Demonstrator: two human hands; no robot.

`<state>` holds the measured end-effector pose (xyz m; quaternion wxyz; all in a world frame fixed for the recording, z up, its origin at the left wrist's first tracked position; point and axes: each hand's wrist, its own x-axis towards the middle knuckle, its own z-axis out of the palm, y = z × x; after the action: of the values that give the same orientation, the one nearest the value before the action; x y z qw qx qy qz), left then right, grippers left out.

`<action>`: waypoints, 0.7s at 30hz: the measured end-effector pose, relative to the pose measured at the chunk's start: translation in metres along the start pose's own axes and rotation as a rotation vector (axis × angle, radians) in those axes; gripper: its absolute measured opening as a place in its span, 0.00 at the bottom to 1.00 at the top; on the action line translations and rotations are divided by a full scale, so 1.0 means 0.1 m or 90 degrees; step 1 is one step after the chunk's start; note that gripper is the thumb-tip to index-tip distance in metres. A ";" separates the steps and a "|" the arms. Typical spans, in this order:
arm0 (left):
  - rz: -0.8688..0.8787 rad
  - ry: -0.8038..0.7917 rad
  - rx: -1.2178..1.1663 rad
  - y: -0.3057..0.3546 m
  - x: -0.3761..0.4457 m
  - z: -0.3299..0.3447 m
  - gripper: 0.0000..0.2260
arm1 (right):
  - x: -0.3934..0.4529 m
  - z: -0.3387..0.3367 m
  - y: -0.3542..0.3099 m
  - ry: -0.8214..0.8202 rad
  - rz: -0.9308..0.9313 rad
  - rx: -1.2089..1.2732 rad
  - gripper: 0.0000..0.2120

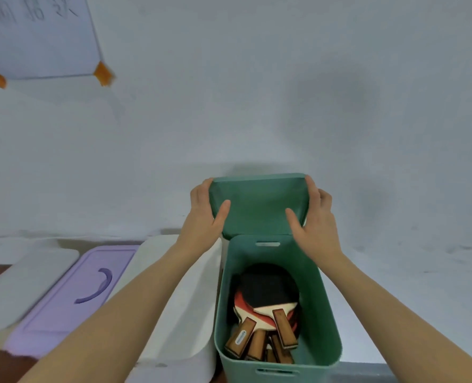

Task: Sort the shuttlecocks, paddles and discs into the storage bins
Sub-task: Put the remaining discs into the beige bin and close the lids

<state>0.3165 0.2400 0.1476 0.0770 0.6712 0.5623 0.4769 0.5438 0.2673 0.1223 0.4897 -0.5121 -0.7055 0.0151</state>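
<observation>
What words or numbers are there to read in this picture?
None can be read.
Paper taped on the wall: dark handwriting, too blurred to read.
Paddle handle in the green bin: small white label, print too small to read.

Both arms outstretched, left grip [206, 214] and right grip [313, 219] clasping lid [257, 205] edges

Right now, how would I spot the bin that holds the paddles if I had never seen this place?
Look along the row of bins against the pale wall and go to its right end. There stands the green bin, the only open one, with wooden-handled paddles lying inside. Its neighbours, a white bin and a purple bin, are lidded, while both hands hold the green lid above it.
</observation>
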 end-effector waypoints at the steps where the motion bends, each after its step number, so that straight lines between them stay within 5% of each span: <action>1: -0.001 0.005 0.001 0.03 -0.09 -0.02 0.24 | -0.09 -0.04 -0.03 0.001 -0.001 0.010 0.33; 12: 0.000 -0.139 0.058 -0.11 -1.10 -0.16 0.13 | -1.16 -0.28 -0.20 -0.047 0.014 0.037 0.28; 21: 0.025 -0.292 0.073 -0.42 -1.82 -0.01 0.23 | -1.96 -0.43 -0.08 -0.102 0.063 0.027 0.16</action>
<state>0.3030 0.1035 0.0205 0.1554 0.7760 0.5431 0.2805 0.5672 0.0982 0.0167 0.4407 -0.5333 -0.7158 0.0951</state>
